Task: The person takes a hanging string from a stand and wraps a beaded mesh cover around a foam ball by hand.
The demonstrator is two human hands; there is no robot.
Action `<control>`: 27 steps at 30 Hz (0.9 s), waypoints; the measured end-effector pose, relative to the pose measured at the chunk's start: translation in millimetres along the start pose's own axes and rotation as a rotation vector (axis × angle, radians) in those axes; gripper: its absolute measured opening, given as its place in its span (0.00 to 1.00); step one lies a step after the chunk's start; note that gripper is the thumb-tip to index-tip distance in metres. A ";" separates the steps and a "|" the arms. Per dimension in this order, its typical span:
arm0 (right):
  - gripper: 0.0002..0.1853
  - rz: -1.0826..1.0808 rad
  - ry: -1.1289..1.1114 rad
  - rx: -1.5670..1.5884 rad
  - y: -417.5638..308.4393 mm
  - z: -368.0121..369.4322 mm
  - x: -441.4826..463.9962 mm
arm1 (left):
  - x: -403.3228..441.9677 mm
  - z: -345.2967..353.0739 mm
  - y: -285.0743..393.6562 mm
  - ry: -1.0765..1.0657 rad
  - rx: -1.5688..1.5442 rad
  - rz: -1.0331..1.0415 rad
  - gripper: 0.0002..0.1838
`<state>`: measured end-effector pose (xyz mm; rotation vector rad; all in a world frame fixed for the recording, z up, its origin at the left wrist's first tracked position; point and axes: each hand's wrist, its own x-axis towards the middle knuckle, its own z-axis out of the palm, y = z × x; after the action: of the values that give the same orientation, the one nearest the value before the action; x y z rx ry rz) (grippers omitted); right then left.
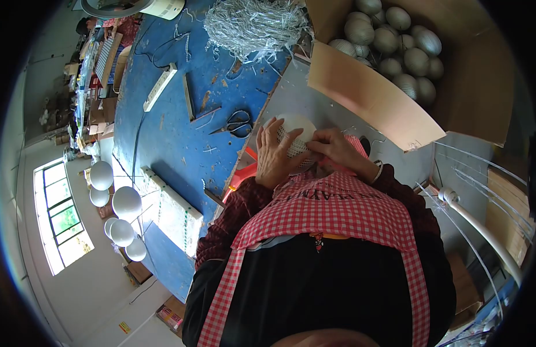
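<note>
A white ball, partly covered with rows of small beads or a mesh-like strip, rests in front of my apron near my lap. My left hand curves over its left side, fingers spread on the beaded surface, holding it. On the other side, my right hand has thumb and fingertips pinched together at the ball's edge. What lies between those fingertips is too small to make out. A pair of scissors lies on the blue table to the left of the ball.
An open cardboard box at upper right holds several pale balls. A heap of silvery strips and a power strip lie on the blue table. White balls hang at left. A white pipe stands at right.
</note>
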<state>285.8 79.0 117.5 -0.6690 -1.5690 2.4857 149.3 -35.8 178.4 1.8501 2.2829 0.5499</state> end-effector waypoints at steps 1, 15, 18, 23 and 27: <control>0.11 0.001 -0.003 0.001 -1.9 0.7 -1.2 | -2.3 1.2 -1.1 0.032 0.039 0.028 0.31; 0.11 0.018 0.014 -0.084 0.4 -1.9 -1.0 | -10.0 5.2 -4.9 0.120 -0.053 0.038 0.23; 0.11 -0.006 -0.006 -0.060 -1.4 -0.6 -1.2 | -9.1 3.9 -6.9 0.106 -0.085 0.029 0.22; 0.11 -0.046 -0.034 -0.028 -2.0 -0.1 -0.9 | -7.6 2.6 -9.5 0.085 -0.120 0.028 0.22; 0.11 -0.007 0.033 -0.074 7.4 0.1 3.5 | -7.4 6.5 -14.9 0.060 -0.130 0.022 0.25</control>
<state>283.6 76.8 109.9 -0.7093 -1.6563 2.4095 139.6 -44.3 166.1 1.8232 2.2074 0.7483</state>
